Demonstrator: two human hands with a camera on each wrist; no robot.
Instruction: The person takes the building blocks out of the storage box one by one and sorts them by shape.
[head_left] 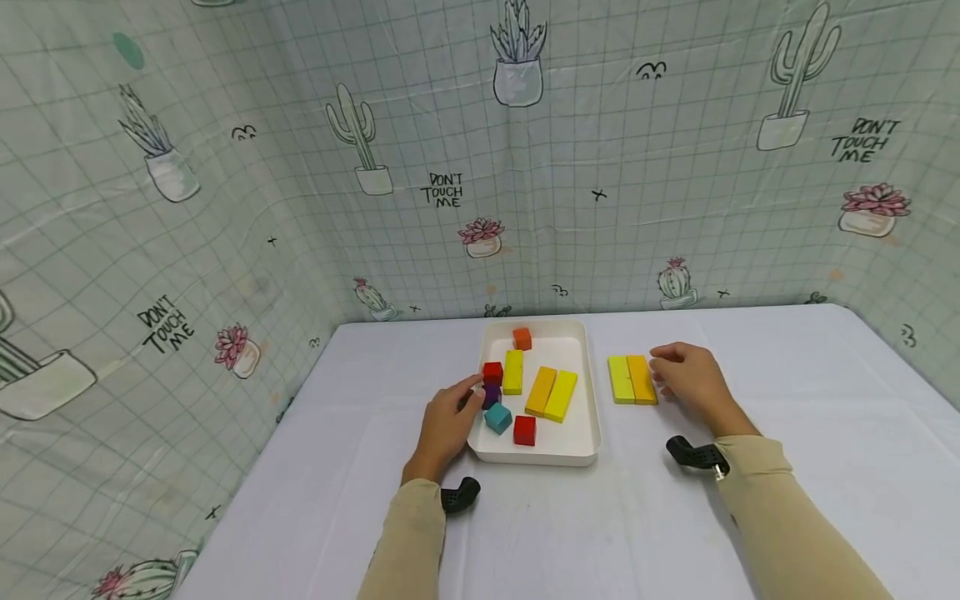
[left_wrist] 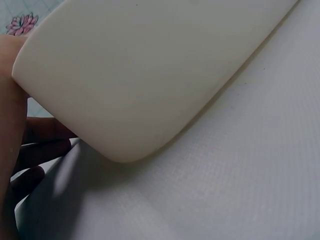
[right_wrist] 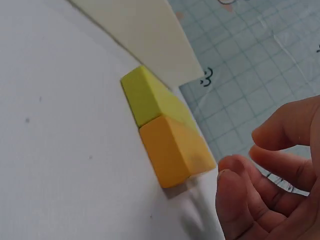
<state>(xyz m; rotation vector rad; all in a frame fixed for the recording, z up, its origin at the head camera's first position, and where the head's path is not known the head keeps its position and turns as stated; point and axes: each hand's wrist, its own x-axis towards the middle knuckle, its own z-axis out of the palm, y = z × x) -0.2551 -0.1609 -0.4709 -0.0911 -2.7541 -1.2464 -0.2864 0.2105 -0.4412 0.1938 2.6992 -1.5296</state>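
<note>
My left hand (head_left: 444,425) is at the left rim of a white tray (head_left: 540,457). Its thumb and index fingertips come over the rim beside a purple cube (head_left: 491,395) and a red cube (head_left: 492,372). In the left wrist view, the other fingers (left_wrist: 47,150) hang loosely outside the tray wall, while the wall hides the fingertips inside. My right hand (head_left: 693,379) hovers just right of an orange block (head_left: 641,380), its fingers loosely bent with nothing between them. That block lies flush along a yellow-green block (head_left: 620,380) on the table.
Also in the tray are an orange cube (head_left: 522,338), a blue cube (head_left: 498,418), another red cube (head_left: 525,431), and several long yellow and orange blocks (head_left: 561,396). A white cloth covers the table (head_left: 540,533). Behind stands a cactus-print curtain (head_left: 570,150).
</note>
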